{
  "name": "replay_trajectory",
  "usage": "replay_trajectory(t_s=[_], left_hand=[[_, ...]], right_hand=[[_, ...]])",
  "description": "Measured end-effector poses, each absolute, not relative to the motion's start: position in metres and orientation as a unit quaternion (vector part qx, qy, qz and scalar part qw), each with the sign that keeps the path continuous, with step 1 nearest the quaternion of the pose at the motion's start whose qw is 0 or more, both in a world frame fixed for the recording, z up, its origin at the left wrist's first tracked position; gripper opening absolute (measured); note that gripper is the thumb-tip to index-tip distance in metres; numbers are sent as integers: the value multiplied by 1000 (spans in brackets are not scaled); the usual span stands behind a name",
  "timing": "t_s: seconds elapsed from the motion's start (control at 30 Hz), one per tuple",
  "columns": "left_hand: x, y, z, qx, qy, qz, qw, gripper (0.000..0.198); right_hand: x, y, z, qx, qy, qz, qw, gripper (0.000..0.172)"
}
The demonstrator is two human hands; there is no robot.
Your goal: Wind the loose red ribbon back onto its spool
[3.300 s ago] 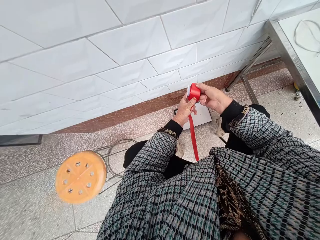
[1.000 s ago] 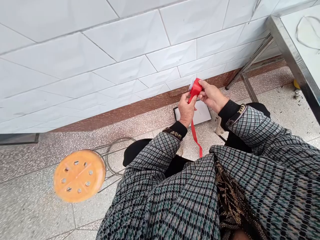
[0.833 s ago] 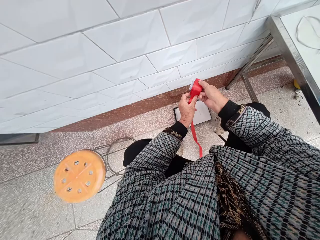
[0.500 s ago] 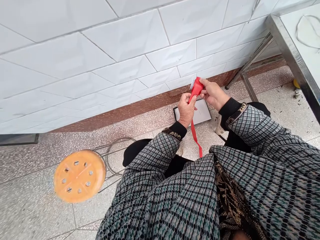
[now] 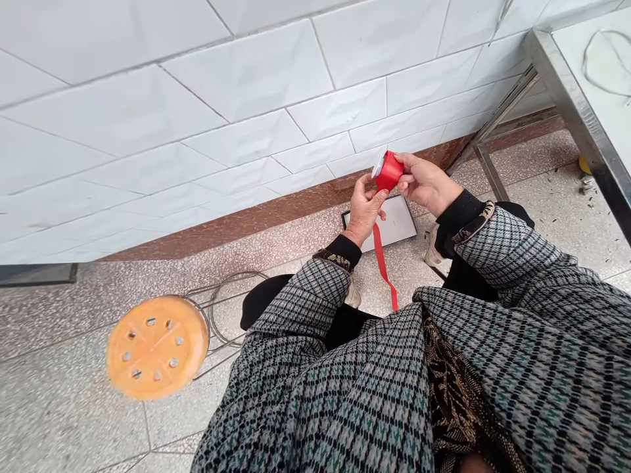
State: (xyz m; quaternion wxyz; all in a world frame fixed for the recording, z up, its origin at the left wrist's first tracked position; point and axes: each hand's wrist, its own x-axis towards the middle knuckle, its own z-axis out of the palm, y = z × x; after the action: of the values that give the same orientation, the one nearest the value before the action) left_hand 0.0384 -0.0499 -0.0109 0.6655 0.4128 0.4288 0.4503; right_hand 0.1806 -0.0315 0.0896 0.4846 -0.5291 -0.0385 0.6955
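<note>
A white tiled wall (image 5: 276, 66) faced me. Beside it stood a metal-framed table (image 5: 569, 98); out from it, an orange stool (image 5: 158, 347) with 8 holes; near its foot, a black-edged white panel (image 5: 398, 222). Before the wall, the left hand (image 5: 363, 210) and right hand (image 5: 428, 184) pinched a red ribbon roll (image 5: 390, 171) between thumbs and fingers, its loose tail (image 5: 380, 256) hanging below.

Checked sleeves (image 5: 315, 292) end in black, gold-patterned cuffs (image 5: 346, 249).

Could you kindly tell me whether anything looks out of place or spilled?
Small dark bits lie scattered on the floor beside the metal-framed table, looking like unswept litter. The red ribbon roll shows no visible damage.
</note>
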Motion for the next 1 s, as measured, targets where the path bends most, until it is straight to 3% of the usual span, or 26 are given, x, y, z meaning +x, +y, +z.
replay_trajectory(t_s=[0.13, 0.23, 0.37, 0.5, 0.53, 0.63, 0.7, 0.87, 1.0], left_hand=[[29, -41, -19, 476, 412, 417, 656, 87], [23, -36, -29, 536, 391, 414, 624, 88], [27, -40, -36, 571, 430, 460, 526, 64], [29, -47, -20, 602, 462, 457, 465, 22], [27, -48, -13, 621, 461, 449, 448, 21], [19, -49, 4, 657, 453, 450, 400, 39], [14, -50, 9, 658, 446, 450, 408, 39], [6, -51, 4, 588, 437, 412, 542, 42], [-2, -50, -1, 593, 448, 437, 507, 43]], right_hand=[[182, -36, 92, -523, -31, 715, 463, 22], [183, -40, 95, -527, -9, 719, 453, 22], [183, -43, 96, -516, 4, 708, 483, 23], [184, -43, 96, -527, -14, 671, 521, 22], [185, -43, 97, -530, -19, 666, 524, 22], [184, -43, 99, -528, -24, 669, 522, 23], [182, -43, 102, -513, -22, 684, 519, 23], [170, -44, 107, -490, -10, 717, 496, 21], [160, -43, 108, -495, -9, 725, 479, 20]])
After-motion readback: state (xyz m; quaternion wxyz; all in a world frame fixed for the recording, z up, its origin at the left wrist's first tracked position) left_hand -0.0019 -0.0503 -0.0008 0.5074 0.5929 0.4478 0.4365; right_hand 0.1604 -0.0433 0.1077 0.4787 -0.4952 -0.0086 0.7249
